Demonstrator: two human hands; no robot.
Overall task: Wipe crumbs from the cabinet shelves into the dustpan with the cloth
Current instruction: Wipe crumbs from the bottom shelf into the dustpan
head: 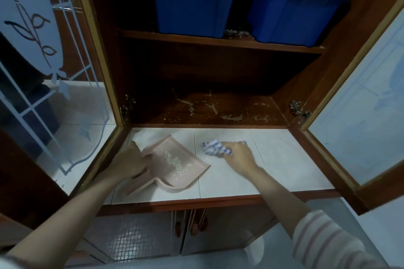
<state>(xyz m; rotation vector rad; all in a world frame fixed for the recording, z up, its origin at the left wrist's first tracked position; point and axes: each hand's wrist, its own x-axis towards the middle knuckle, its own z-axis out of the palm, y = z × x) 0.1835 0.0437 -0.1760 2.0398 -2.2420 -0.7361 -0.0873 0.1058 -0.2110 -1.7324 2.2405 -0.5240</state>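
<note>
At lower centre of the frame, the dustpan [190, 160] is laid on the tiled counter [284, 159] and gripped at its back edge by the left hand [129, 162]. Crumbs [175, 160] are seen inside it. Just to its right, the cloth [215, 148] is clutched in the right hand [237, 155] and pressed to the tiles. The shelf [153, 111] above is strewn with pale bits.

dark wood cabinet [218, 67] | etched glass doors [72, 116] open | white tiled counter [284, 159] | blue bins [192, 2] | dim

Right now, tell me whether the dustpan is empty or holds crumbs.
Not empty. A pale streak of crumbs lies inside the dustpan, held by the left hand.
</note>
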